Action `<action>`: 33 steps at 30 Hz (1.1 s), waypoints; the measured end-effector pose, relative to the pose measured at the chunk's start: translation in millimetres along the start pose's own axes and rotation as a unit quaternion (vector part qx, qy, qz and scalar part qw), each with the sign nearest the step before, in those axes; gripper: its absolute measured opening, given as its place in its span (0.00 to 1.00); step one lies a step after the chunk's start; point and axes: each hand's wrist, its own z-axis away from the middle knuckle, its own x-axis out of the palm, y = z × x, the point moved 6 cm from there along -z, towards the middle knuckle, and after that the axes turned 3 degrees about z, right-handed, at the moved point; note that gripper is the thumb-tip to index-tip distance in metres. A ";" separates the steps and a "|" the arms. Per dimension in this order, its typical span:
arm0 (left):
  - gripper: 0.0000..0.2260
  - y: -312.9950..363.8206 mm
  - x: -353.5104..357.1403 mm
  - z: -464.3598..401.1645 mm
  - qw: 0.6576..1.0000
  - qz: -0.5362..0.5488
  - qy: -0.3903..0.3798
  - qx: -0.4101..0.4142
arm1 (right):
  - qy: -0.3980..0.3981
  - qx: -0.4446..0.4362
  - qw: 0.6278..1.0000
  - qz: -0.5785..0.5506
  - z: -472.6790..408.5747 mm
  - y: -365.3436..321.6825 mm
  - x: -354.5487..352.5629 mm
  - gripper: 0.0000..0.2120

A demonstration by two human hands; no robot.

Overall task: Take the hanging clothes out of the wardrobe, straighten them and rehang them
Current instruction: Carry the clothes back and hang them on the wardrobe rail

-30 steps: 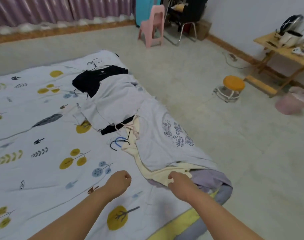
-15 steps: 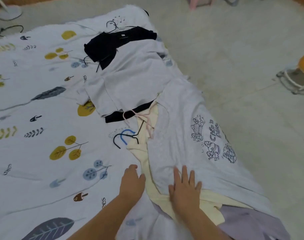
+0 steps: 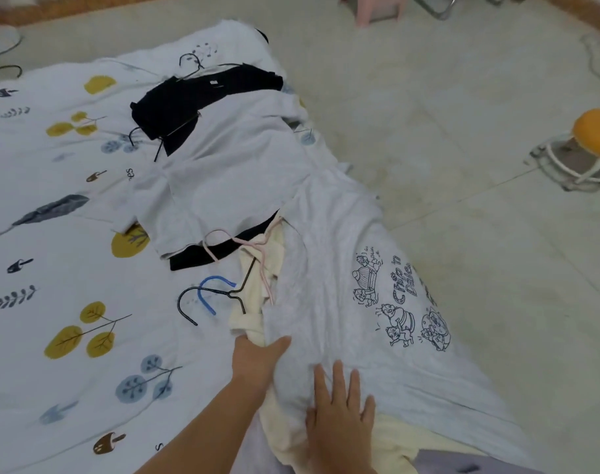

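A pile of clothes on hangers lies along the right side of a bed. On top is a light grey t-shirt with cartoon print (image 3: 343,302), over a cream garment (image 3: 261,268). My left hand (image 3: 257,357) grips the grey t-shirt's left edge, thumb on top and fingers under the fabric. Flat on the shirt's lower part lies my right hand (image 3: 339,405), fingers spread. Further back lie another grey shirt (image 3: 230,179) and a black garment (image 3: 189,104). A black hanger hook (image 3: 189,302), a blue hook (image 3: 206,295) and a pink hanger (image 3: 237,244) stick out.
The bed sheet (image 3: 69,268) is white with leaf and mushroom prints. Tiled floor lies to the right, with a low orange-topped stool (image 3: 585,148). Pink chair legs (image 3: 377,8) stand at the top, and a cable lies at the top right.
My left hand moved right and took hold of the grey t-shirt's edge. My right hand slid up from the cream garment onto the grey shirt. The camera tilted down and closer.
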 end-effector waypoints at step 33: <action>0.04 90.5 125.6 567.8 0.555 -0.321 -0.468 0.608 | 0.417 0.290 0.840 -0.193 447.5 235.4 -393.7 0.27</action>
